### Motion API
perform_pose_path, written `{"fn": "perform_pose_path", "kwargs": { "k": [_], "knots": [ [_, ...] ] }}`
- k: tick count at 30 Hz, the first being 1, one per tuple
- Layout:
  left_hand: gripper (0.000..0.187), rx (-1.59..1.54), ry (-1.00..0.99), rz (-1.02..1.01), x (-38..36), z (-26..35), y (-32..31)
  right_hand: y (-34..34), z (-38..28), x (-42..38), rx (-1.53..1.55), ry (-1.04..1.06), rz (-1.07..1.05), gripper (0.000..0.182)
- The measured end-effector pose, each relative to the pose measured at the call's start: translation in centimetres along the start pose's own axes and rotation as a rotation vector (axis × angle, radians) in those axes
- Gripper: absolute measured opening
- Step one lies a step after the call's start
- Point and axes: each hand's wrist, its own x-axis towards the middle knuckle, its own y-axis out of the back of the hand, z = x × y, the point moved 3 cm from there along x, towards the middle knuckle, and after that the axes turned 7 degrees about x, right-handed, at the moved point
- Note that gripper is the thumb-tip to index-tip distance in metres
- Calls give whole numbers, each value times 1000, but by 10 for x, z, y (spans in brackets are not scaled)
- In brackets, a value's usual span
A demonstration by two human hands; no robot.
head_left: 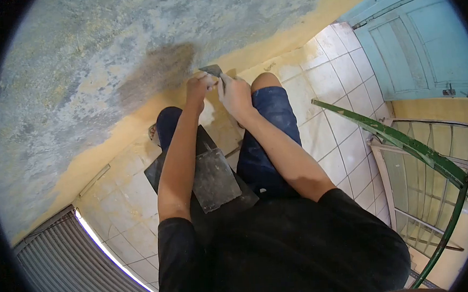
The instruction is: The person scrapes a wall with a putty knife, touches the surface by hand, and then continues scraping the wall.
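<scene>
My right hand (235, 97) is wrapped round a putty knife (211, 69), its grey blade pointing up and left, close to the lower part of the wall. Just beside it, my left hand (196, 89) is closed with its fingers near the blade; a whitish bit shows at the fingertips, too small to name. In front of both hands stands the wall (147, 33), with patchy grey and yellow paint and a darker brownish patch (159, 70). Between my legs, a worn grey rectangular plate (216, 179) rests on a dark flat surface (158, 169).
White floor tiles (319, 135) with yellowish stains run along the wall's foot. A green curved metal bar (389, 136) crosses on the right, near a metal grille frame (432, 150). Behind is a light blue door (415, 44). A ribbed shutter (64, 263) stands lower left.
</scene>
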Motion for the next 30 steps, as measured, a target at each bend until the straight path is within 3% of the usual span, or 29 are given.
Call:
{"fn": "perform_pose_path", "kwargs": {
  "k": [4, 7, 10, 16, 18, 19, 21, 23, 28, 30],
  "knots": [
    [14, 47, -33, -29, 1, 3, -4, 2, 4, 8, 15, 33, 21, 19],
    [12, -59, 36, 87, -4, 12, -2, -1, 0, 9, 23, 17, 30, 20],
    [8, 142, -11, -104, 7, -5, -2, -4, 10, 8, 4, 24, 28, 18],
    [19, -44, 58, 77, -4, 1, 0, 1, 1, 8, 9, 37, 50, 18],
    [20, 393, -129, -91, 2, 4, 6, 1, 5, 6, -28, 48, 45, 18],
    [20, 395, -133, -94, 1, 4, 3, 1, 7, 10, -6, 61, 22, 18],
    [29, -27, 69, 42, -4, 2, 0, 3, 4, 8, 20, 77, 5, 18],
    [27, -8, 81, 44, -10, 9, -2, 7, -2, 1, 38, 84, 131, 18],
    [27, 25, 43, 16, 3, -7, 5, -4, 6, 5, -22, 30, 36, 18],
    [14, 50, 42, -9, 8, -13, 5, -2, 7, 5, 7, 41, 11, 18]
  ]
}}
